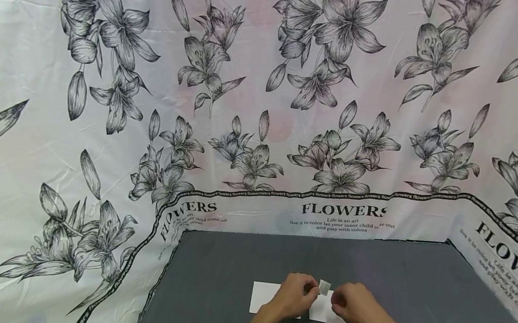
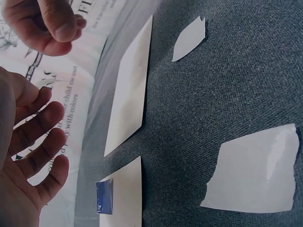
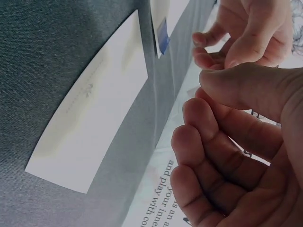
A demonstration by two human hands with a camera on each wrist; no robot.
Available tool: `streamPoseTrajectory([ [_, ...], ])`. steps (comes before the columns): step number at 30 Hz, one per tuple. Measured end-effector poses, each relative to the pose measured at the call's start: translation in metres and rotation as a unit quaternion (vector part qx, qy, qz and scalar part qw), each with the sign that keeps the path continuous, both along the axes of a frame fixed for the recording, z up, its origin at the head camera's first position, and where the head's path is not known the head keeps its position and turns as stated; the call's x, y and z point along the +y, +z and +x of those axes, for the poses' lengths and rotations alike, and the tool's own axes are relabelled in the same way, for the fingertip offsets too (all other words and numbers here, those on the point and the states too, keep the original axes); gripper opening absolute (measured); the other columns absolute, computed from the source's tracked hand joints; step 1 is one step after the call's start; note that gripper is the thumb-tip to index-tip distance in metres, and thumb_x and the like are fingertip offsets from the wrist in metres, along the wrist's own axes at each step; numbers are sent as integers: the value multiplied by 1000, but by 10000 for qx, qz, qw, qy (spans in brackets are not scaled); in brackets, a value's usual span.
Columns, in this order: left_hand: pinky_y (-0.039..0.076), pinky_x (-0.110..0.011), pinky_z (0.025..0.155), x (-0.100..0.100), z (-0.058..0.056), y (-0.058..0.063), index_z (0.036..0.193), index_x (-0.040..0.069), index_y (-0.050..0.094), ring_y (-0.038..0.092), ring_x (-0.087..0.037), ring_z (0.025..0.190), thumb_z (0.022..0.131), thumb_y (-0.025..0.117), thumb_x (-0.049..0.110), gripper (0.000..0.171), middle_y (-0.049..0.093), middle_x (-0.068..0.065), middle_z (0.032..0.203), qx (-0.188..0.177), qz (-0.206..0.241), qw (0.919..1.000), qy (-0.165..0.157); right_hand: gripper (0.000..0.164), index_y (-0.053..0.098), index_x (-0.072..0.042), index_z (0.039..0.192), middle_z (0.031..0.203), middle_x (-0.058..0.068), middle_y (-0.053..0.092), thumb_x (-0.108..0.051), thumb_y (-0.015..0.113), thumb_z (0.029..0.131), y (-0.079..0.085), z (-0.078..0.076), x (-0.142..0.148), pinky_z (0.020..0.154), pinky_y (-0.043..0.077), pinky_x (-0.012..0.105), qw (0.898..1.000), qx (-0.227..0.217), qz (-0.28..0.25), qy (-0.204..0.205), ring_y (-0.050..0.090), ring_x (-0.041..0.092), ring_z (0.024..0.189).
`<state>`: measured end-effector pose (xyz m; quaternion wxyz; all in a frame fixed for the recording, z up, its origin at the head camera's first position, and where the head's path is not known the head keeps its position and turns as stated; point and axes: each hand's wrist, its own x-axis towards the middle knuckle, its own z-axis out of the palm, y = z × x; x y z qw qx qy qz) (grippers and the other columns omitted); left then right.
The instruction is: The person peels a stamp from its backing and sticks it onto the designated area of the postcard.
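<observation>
Between thumb and index finger, my left hand (image 1: 294,295) pinches a small whitish square piece (image 1: 324,286); the left wrist view shows only its thin pale edge above the fingertips. My right hand (image 1: 359,303) hovers just to the right, apart from the piece. Its fingers are loosely curled and the thumb lies near the index finger, with nothing seen in its grasp. Below the hands lies a white card (image 3: 90,109) with faint grey print. Left of it is a second white card (image 1: 262,294), partly behind my left hand, bearing a small blue patch (image 2: 104,197).
Two torn white paper scraps, a larger one (image 2: 258,170) and a smaller one (image 2: 190,39), lie on the dark grey tabletop (image 1: 230,260). White cloth with printed flowers (image 1: 249,147) hangs around the table's back and sides.
</observation>
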<state>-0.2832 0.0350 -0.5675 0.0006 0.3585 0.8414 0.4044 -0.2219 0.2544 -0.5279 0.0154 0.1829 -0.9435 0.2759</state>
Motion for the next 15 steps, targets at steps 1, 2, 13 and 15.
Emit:
streamPoseTrajectory([
  [1,52,-16,78,0,0,0,106,11,82,60,10,83,105,66,18,17,76,11,92,-21,4,10000,-22,11,77,-15,81,73,-9,69,-7,81,87,1,0,-1,58,50,28,10000,-29,-3,-46,57,1,63],
  [2,52,-15,78,0,0,0,105,11,82,60,10,83,105,66,18,17,76,11,92,0,-3,10000,-40,11,77,-15,81,73,-9,70,-6,81,87,2,-1,-1,59,50,28,9999,-44,8,-96,57,1,62],
  [13,50,-10,77,3,0,-3,105,9,82,60,12,81,105,65,19,20,78,11,91,326,-208,9990,-235,8,79,-13,84,75,-10,71,-6,82,87,8,-1,-5,61,51,28,9998,17,-64,-174,59,-1,66],
  [15,49,-10,77,4,-1,-3,105,9,82,60,12,81,104,65,19,20,78,11,91,280,-217,9989,-298,8,80,-12,85,75,-11,71,-6,82,88,8,-1,-6,60,51,27,9998,40,-120,-138,59,-1,66],
])
